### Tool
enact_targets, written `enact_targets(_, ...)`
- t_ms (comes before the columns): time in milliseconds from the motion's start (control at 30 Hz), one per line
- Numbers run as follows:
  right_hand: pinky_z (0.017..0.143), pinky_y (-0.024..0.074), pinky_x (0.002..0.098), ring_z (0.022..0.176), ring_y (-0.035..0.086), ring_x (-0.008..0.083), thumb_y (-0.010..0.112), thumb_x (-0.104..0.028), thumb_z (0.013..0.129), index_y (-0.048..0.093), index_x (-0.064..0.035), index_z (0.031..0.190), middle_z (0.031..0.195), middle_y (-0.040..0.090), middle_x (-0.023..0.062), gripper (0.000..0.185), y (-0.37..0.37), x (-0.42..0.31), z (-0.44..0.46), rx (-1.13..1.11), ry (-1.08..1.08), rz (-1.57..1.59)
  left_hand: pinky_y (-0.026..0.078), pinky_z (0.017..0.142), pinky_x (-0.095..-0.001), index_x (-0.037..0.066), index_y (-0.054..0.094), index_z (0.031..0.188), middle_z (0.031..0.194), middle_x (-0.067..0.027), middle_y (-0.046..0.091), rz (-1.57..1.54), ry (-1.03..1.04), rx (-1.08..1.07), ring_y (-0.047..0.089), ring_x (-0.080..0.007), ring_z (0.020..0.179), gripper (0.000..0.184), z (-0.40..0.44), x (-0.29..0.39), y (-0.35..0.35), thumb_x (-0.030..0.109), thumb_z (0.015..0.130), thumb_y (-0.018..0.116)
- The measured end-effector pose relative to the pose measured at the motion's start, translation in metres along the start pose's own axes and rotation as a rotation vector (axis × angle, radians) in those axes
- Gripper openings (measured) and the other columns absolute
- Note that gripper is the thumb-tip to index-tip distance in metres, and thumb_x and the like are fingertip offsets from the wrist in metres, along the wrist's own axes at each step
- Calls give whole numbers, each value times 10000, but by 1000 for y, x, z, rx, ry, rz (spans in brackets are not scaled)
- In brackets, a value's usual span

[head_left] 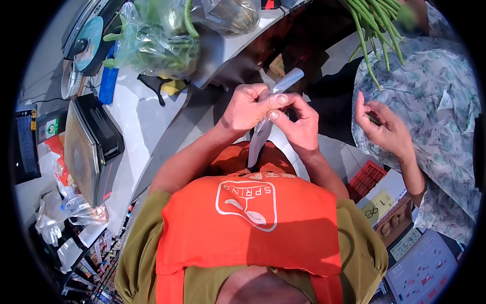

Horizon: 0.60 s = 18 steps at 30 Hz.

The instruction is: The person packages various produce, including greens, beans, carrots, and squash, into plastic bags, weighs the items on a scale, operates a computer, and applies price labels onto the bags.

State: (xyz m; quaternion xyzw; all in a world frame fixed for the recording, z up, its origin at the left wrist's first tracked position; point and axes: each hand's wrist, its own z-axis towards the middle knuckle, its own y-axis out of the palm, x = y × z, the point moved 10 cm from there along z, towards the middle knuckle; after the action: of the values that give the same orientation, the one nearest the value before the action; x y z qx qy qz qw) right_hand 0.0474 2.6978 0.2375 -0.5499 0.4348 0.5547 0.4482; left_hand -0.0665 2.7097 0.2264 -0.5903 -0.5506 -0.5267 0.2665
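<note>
A thin, clear plastic bag (259, 136), gathered into a narrow strip, is held in front of my orange apron. My left hand (245, 109) pinches it from the left, thumb reaching across toward the other thumb. From the right, my right hand (299, 124) grips it too, with thumb and forefinger pressed together. The two hands touch. A stiff-looking translucent end of the bag sticks out beyond my fingers, and the rest hangs down toward my lap. The bag's opening cannot be made out.
Bagged green vegetables (162, 53) lie on the white counter (136, 116) at upper left, near a scale-like device (93, 149). At right a person in a patterned garment (420, 96) holds long green beans (374, 23). A price sign (379, 205) stands beside a red basket (367, 180).
</note>
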Motion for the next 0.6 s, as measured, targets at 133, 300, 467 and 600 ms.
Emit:
enact_targets(133,853,463,269,925,582,119,725,-20,846,652,-7,931,963,629,40,113,1,5,-2,6,38,107,411,616,-223,43,621,811,748,31,586,-112,-65,60,490,-45,671,266,3,-23,-4,262,953,672)
enact_targets(300,848,486,257,952,589,118,700,-2,868,644,-3,928,1173,566,51,82,-38,15,-4,300,-24,177,460,496,-263,113,412,640,687,-7,520,-140,-7,19,531,-82,587,404,2,-10,-13,112,865,747)
enact_targets(467,912,507,323,991,620,155,659,-14,910,615,-33,1036,1096,637,71,135,-75,44,-15,588,164,420,469,545,-257,78,331,639,718,-33,552,285,236,201,557,-88,634,425,-9,10,-36,20,853,694)
enact_targets(600,890,546,363,893,651,164,616,-57,945,597,-47,1006,1007,663,65,64,-73,43,-9,465,125,836,490,552,-279,77,375,686,768,-69,598,16,327,294,588,-124,655,336,-16,-8,-62,27,895,633)
